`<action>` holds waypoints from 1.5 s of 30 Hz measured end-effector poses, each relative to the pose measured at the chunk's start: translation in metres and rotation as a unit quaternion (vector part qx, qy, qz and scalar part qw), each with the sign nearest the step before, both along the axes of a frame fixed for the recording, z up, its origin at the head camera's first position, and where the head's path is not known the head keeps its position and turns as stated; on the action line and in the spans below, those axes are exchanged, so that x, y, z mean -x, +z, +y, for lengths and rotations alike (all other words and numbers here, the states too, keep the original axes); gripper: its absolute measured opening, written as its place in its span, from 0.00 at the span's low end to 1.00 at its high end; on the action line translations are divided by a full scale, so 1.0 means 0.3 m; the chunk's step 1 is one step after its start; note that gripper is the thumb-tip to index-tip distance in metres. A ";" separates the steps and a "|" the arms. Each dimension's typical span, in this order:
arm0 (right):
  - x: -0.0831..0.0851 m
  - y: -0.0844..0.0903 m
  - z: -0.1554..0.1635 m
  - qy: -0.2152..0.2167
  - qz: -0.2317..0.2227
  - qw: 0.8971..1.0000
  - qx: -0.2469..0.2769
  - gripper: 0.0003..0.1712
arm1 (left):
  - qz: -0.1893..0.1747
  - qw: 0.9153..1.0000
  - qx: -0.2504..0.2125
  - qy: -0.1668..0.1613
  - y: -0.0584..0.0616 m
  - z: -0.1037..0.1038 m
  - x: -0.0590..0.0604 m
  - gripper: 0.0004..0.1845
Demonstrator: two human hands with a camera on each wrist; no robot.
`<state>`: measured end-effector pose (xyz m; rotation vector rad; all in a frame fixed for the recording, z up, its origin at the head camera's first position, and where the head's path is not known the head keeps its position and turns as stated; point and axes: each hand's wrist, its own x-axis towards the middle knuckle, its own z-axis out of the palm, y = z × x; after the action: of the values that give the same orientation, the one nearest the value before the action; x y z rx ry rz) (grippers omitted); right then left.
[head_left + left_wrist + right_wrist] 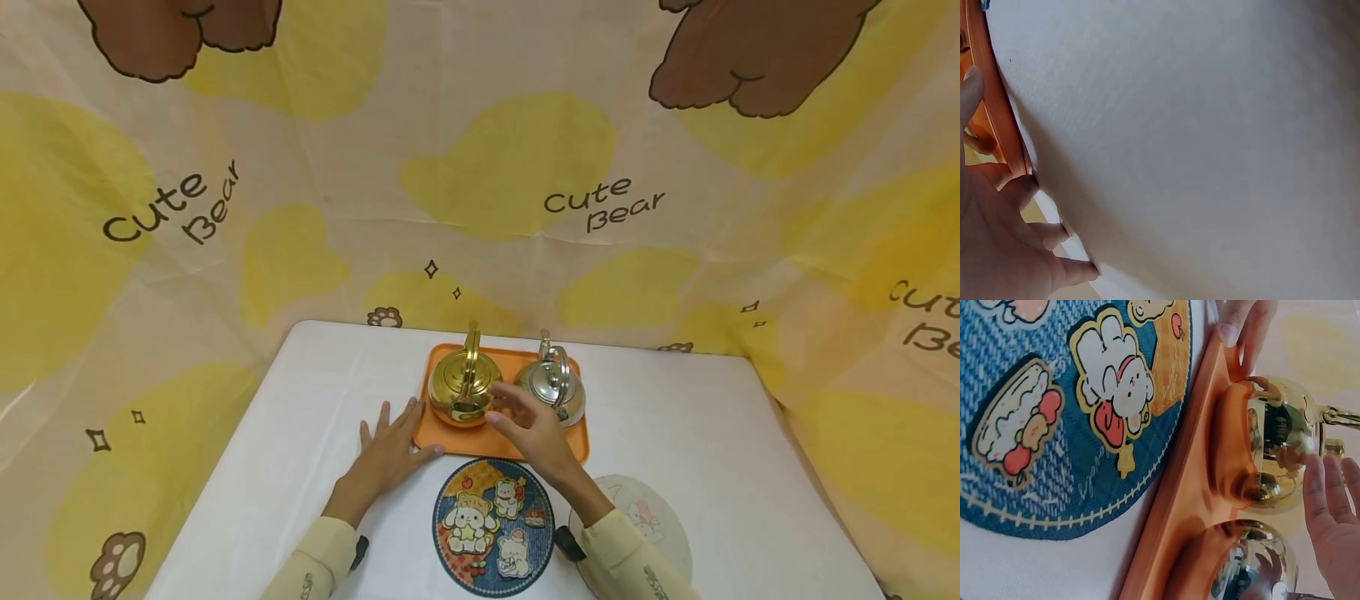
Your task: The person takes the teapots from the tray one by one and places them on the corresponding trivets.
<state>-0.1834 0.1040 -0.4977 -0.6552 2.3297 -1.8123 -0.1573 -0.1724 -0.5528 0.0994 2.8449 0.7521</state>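
A shiny gold kettle (450,396) with an upright handle stands on the left half of an orange tray (438,440). Beside it on the right half is a silver kettle (542,382). My left hand (384,457) rests with spread fingers at the tray's near left corner, thumb along the front edge. In the left wrist view its fingertips press on the white cloth beside the tray rim. Between the two kettles, my right hand (534,433) reaches in with loosely extended fingers close to the gold kettle's right side, holding nothing.
A blue round mat (495,527) with cartoon animals lies in front of the tray. To its right, a pale round mat (670,525) is partly covered by the right sleeve. Behind the white table (675,417) hangs a yellow bear-print cloth (480,167).
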 end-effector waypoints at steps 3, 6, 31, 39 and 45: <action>0.003 -0.002 -0.009 0.003 -0.001 1.000 0.004 0.31 | 0.001 1.000 0.000 0.001 -0.002 -0.001 -0.002 0.51; 0.010 -0.005 -0.017 0.005 -0.002 1.000 0.010 0.31 | 0.001 1.000 0.000 0.002 -0.004 -0.002 -0.001 0.52; 0.052 -0.015 -0.092 -0.010 -0.003 1.000 0.021 0.27 | -0.005 1.000 -0.017 0.007 -0.006 -0.001 -0.005 0.52; 0.065 -0.004 -0.121 -0.020 -0.019 0.999 0.039 0.27 | -0.005 1.000 -0.011 0.008 -0.004 0.002 -0.006 0.51; 0.079 0.006 -0.137 -0.011 -0.009 0.999 0.046 0.28 | -0.004 1.000 -0.012 0.008 -0.001 0.003 -0.006 0.51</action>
<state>-0.2070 0.0630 -0.4959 -0.6232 2.2634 -1.9357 -0.1556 -0.1715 -0.5531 0.0769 2.8323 0.7884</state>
